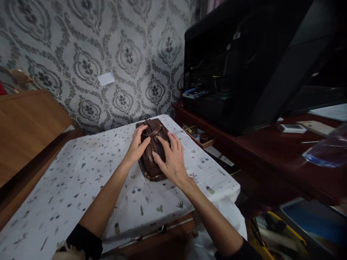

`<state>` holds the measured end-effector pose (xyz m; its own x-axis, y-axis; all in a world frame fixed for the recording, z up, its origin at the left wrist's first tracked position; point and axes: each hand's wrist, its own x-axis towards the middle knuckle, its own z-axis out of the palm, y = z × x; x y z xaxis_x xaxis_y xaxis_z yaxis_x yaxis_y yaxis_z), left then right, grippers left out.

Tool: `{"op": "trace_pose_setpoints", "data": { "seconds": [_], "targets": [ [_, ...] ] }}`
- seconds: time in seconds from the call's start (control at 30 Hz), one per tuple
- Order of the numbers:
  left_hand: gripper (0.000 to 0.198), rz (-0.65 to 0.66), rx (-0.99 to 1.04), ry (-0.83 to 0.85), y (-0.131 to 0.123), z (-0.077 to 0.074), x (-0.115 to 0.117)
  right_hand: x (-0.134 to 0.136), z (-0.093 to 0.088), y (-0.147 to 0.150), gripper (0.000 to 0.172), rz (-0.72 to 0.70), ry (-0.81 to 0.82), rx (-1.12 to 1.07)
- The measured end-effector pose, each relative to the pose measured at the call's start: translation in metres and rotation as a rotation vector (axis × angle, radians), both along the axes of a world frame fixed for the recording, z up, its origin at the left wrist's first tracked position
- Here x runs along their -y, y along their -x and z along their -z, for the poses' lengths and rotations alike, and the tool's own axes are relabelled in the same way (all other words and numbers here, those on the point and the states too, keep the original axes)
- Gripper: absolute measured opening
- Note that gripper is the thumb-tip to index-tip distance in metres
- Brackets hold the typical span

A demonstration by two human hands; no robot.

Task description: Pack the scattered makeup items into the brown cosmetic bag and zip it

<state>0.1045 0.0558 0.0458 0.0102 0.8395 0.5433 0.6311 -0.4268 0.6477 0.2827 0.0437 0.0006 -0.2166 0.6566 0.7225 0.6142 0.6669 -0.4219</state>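
Observation:
A small dark brown leather handbag (pixel 151 162) lies on the cloth-covered table, with a short handle (pixel 153 129), a round metal stud and zips showing. My left hand (pixel 137 146) rests on its left side, thumb and forefinger spread apart near the handle. Across the bag's right side lies my right hand (pixel 173 159), fingers stretched out and apart. The right forefinger touches the bag close to the stud, while the thumb points over its middle. Parts of the bag under both hands are hidden.
A patterned white cloth (pixel 89 180) covers the table. To the right, a black computer case (pixel 217 83) stands on a dark red desk (pixel 271 151), above a small open drawer (pixel 207 143). A wooden panel (pixel 29 126) rises at the left; patterned wallpaper is behind.

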Motion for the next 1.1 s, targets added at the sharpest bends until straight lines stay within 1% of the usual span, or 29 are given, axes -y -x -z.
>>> {"op": "trace_pose_setpoints", "data": {
  "seconds": [0.1,0.2,0.27,0.33,0.47,0.57,0.73,0.83,0.93,1.0,1.1],
  "targets": [
    [0.038,-0.084,-0.004,-0.065,0.000,-0.004,-0.006,0.003,0.001,0.003,0.049,0.025,-0.029,-0.003],
    [0.022,-0.196,-0.097,-0.140,0.002,-0.010,-0.013,0.009,0.001,0.007,0.040,0.072,-0.072,0.006],
    [0.023,-0.247,-0.163,-0.160,0.002,-0.016,-0.017,0.013,0.002,0.009,0.037,0.081,-0.106,0.021],
    [0.024,-0.281,-0.187,-0.163,0.002,-0.024,-0.022,0.015,0.002,0.011,0.036,0.075,-0.128,0.025],
    [0.023,-0.303,-0.167,-0.163,-0.001,-0.039,-0.032,0.014,0.004,0.011,0.035,0.070,-0.132,-0.002],
    [0.024,-0.312,-0.148,-0.152,-0.003,-0.044,-0.036,0.013,0.005,0.012,0.035,0.070,-0.135,-0.015],
    [0.023,-0.245,-0.073,-0.119,-0.010,-0.045,-0.028,0.012,0.005,0.013,0.032,0.071,-0.131,-0.009],
    [0.022,-0.216,-0.106,-0.118,-0.013,-0.046,-0.019,0.011,0.006,0.012,0.032,0.054,-0.125,-0.028],
    [0.017,-0.193,-0.151,-0.108,-0.014,-0.047,-0.010,0.007,0.010,0.006,0.037,-0.002,-0.129,-0.085],
    [0.016,-0.181,-0.173,-0.094,-0.014,-0.045,-0.003,0.004,0.014,0.001,0.041,-0.035,-0.120,-0.139],
    [0.021,-0.186,-0.235,-0.126,-0.017,-0.033,0.006,-0.002,0.021,-0.007,0.044,-0.027,-0.079,-0.224]
  ]
}}
